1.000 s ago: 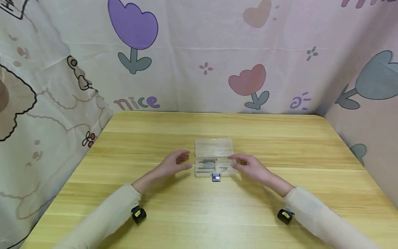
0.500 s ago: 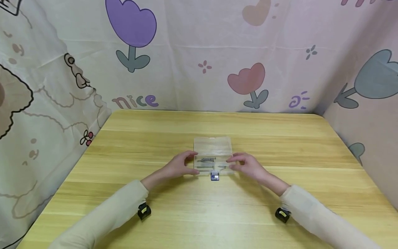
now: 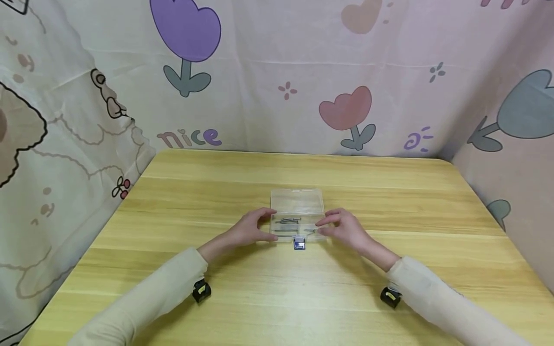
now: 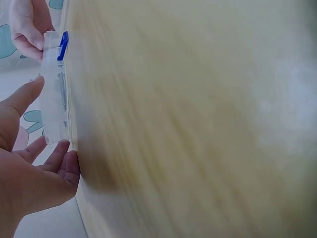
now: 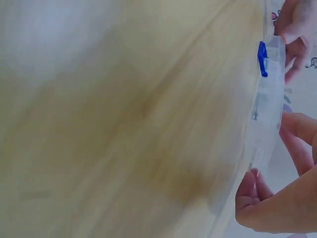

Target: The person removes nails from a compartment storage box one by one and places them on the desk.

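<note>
While the clear box [image 3: 307, 221] rests on the table [image 3: 294, 288], apart from its far, left and right edges, the lid [image 3: 296, 202] lies folded back on the far side and the blue latch [image 3: 299, 243] projects from the near edge. The left hand [image 3: 250, 228] grips the left end between thumb and curved fingers. The right hand [image 3: 347, 230] is bent at the right end, thumb and index finger over the box; whether they pinch anything cannot be told. Metal fasteners [image 3: 288, 221] lie inside. Wide lateral room flanks both hands; between the left sleeve [image 3: 160, 290] and the right sleeve [image 3: 437, 288], bare tabletop extends toward the wearer.
</note>
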